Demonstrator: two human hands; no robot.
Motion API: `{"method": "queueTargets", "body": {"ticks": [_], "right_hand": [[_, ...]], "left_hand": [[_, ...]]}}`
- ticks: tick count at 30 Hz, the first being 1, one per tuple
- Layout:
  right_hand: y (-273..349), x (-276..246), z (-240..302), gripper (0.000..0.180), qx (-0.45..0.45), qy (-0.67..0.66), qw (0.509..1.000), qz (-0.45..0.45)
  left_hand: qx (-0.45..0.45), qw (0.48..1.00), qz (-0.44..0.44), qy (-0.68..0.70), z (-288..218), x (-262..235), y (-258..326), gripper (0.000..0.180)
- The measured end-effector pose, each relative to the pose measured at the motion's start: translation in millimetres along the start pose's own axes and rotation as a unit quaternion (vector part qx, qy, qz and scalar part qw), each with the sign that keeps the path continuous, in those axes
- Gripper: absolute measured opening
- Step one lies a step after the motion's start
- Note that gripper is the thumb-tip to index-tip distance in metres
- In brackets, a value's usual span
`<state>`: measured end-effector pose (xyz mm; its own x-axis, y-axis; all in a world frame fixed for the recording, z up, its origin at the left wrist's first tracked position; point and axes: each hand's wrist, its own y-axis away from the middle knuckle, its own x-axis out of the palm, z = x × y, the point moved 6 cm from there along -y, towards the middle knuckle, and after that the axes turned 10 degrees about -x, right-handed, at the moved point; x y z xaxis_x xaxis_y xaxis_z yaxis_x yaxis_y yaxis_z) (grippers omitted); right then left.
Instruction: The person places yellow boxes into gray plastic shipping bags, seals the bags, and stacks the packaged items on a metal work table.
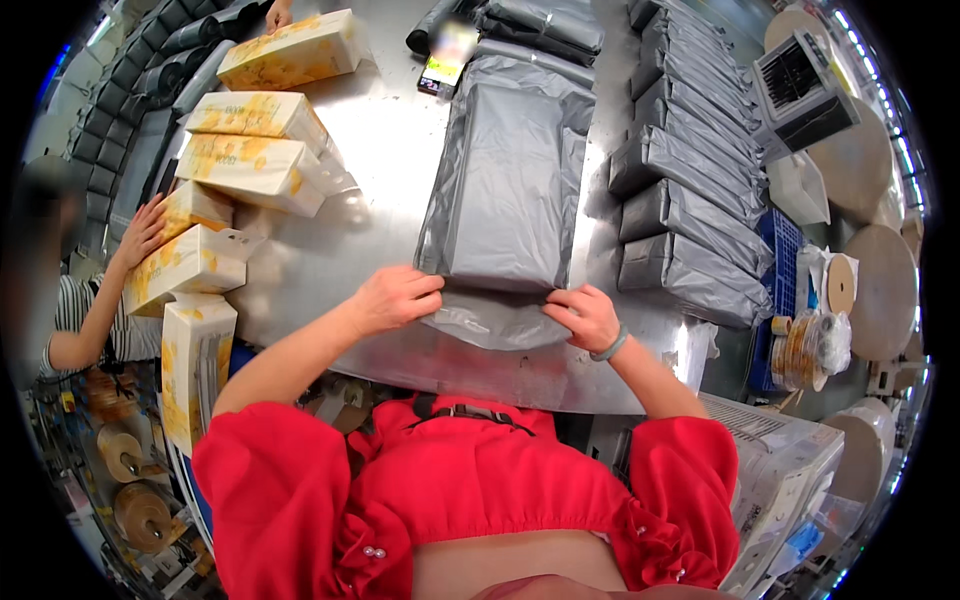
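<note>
A grey plastic mailing bag (515, 185) lies on the metal table in front of me, with a box-shaped bulge inside it. Its loose flap (495, 318) faces me and hangs toward the table's near edge. My left hand (398, 299) pinches the left corner of that flap between thumb and fingers. At the flap's right corner, my right hand (585, 318) grips the film the same way, a band round its wrist. What the bag contains is hidden by the grey film.
Yellow-and-white patterned packs (250, 165) stand along the left, where another person's hand (143, 235) touches one. Filled grey bags (690, 200) line the right side. A small black-and-yellow box (443, 72) and more grey bags (540, 25) lie at the far end. Tape rolls (800, 350) sit right.
</note>
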<state>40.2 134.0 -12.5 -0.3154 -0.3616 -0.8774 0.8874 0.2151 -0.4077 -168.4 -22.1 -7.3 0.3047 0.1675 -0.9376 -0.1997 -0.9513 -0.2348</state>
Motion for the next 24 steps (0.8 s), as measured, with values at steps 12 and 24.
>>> {"method": "queueTargets", "body": {"ticks": [12, 24], "right_hand": [[-6.0, 60.9, -92.2, 0.031, 0.514, -0.078, 0.845, -0.121], [15.1, 58.2, -105.5, 0.051, 0.369, -0.661, 0.545, -0.362]], "left_hand": [[-0.429, 0.855, -0.223, 0.189, 68.3, 54.9, -37.3, 0.023], [-0.282, 0.873, -0.356, 0.179, -21.1, -32.9, -100.0, 0.041]]}}
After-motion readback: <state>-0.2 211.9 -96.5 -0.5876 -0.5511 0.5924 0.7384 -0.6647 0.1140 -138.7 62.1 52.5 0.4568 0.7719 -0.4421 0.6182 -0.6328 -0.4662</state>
